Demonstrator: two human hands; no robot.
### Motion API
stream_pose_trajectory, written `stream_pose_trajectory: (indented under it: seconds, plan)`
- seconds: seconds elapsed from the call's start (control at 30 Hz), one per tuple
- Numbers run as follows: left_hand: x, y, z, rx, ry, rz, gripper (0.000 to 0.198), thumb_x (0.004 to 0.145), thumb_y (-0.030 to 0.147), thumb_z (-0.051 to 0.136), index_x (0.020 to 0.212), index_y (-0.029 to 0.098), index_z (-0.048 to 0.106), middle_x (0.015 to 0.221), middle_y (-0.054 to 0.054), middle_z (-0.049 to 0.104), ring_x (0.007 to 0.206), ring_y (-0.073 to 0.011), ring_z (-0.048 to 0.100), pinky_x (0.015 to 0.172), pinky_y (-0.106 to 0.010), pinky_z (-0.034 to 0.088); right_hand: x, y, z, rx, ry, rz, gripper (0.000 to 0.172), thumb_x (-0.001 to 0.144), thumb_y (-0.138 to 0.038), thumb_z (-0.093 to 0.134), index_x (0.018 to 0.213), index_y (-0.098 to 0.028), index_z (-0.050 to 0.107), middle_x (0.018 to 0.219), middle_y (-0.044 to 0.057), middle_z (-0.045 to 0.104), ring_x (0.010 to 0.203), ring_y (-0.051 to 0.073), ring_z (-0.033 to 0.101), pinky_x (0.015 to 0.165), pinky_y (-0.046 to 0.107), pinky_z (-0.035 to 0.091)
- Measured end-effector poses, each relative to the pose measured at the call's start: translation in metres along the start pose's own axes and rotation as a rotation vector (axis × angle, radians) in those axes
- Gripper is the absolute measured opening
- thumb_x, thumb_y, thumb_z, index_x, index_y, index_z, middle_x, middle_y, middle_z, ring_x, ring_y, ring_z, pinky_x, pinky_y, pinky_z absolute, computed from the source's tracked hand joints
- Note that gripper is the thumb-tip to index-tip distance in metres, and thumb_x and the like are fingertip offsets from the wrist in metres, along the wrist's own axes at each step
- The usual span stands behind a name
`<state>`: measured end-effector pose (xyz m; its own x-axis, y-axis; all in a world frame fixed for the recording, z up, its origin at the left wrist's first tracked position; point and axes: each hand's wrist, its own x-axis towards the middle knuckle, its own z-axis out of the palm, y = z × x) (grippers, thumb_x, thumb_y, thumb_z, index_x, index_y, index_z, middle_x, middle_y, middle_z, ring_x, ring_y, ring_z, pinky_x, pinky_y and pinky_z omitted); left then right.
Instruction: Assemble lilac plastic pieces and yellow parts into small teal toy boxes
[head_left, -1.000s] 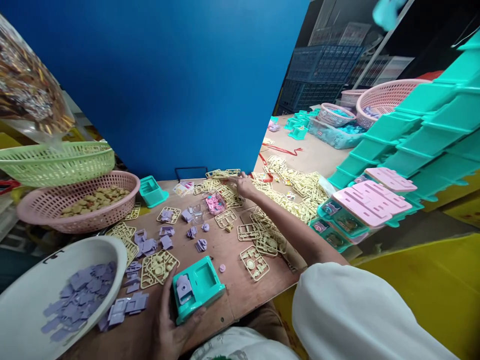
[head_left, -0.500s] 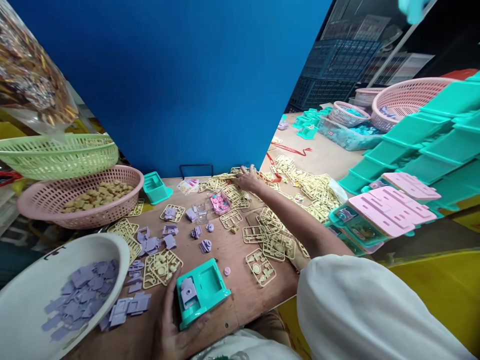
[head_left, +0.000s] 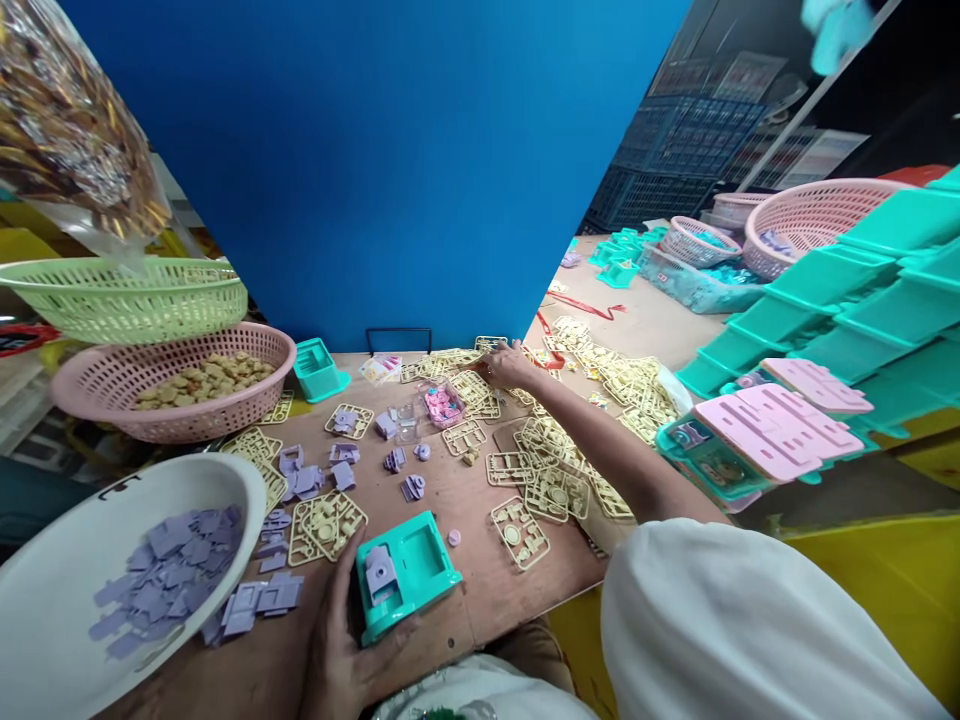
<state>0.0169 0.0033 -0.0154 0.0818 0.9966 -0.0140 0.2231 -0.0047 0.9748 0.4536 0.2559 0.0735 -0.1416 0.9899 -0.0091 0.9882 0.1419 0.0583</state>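
My left hand [head_left: 341,630] grips the left side of a teal plastic toy housing [head_left: 424,560] near the table's front edge. A light purple plastic part [head_left: 380,575] sits in the housing's left recess. At the far end of the table, my right hand [head_left: 507,364] reaches into a pile of cream plastic part frames [head_left: 474,392]. Its fingers are drawn together there; what they hold is too small to make out. A clear tray of pink pieces [head_left: 442,404] lies just left of that pile. Beside the housing is a small pink round piece [head_left: 454,538].
Loose purple parts [head_left: 304,482] lie left of centre, beside a white basin [head_left: 251,490] of purple plates. Pink [head_left: 82,400] and green baskets [head_left: 52,300] stand behind. A blue panel [head_left: 390,180] rises at the back. Stacked teal housings [head_left: 810,290] and pink-topped toys [head_left: 787,425] stand right.
My right hand has shifted slightly right and its fingers have drawn together at the pile. My left hand still holds the teal housing. The whole view has shifted slightly.
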Motion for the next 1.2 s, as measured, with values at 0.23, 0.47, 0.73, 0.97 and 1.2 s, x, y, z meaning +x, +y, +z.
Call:
stream_pose_trajectory:
  seconds: [0.23,0.47,0.73,0.97,1.2]
  plan:
    - [0.0,0.002,0.0,0.008,0.007,0.017,0.107,0.07,0.062,0.093,0.161,0.026,0.05,0.16,-0.017,0.059,0.153,-0.0417,0.054,0.121,-0.051,0.054,-0.014,0.002,-0.009,0.118,0.131,0.135,0.029,0.105,-0.033,0.067,0.123,-0.012,0.076,0.127,0.017,0.076,0.124,0.032,0.069,0.111,0.054,0.055]
    - [0.003,-0.004,-0.003,0.016,-0.013,-0.028,0.107,0.066,0.062,0.095,0.158,0.026,0.053,0.159,-0.017,0.06,0.15,-0.0428,0.058,0.119,-0.052,0.056,-0.036,0.025,-0.033,0.418,0.385,0.255,0.039,0.109,-0.028,0.046,0.124,-0.014,0.08,0.123,0.017,0.081,0.114,0.032,0.075,0.098,0.048,0.062]
    - [0.003,0.013,-0.002,0.035,-0.011,0.007,0.106,0.07,0.061,0.093,0.16,0.027,0.049,0.156,-0.015,0.062,0.152,-0.0396,0.056,0.122,-0.049,0.053,-0.112,-0.015,-0.012,0.695,0.186,0.1,0.025,0.102,-0.036,0.068,0.102,-0.016,0.083,0.08,0.007,0.083,0.068,0.019,0.078,0.068,0.031,0.065]
    - [0.01,0.007,-0.007,0.017,-0.044,0.025,0.104,0.069,0.059,0.095,0.158,0.026,0.052,0.158,-0.015,0.061,0.153,-0.0392,0.054,0.122,-0.048,0.053,-0.139,-0.047,-0.02,0.669,0.307,0.085,0.024,0.101,-0.037,0.07,0.102,-0.019,0.085,0.112,0.015,0.084,0.106,0.031,0.078,0.1,0.049,0.06]
    - [0.01,0.021,-0.004,0.038,-0.043,0.077,0.106,0.071,0.061,0.094,0.159,0.022,0.049,0.151,-0.015,0.064,0.149,-0.0382,0.058,0.121,-0.048,0.053,-0.188,-0.088,-0.053,0.786,0.505,0.066,0.046,0.11,-0.057,0.051,0.116,-0.025,0.083,0.116,0.011,0.083,0.108,0.027,0.078,0.098,0.042,0.061]
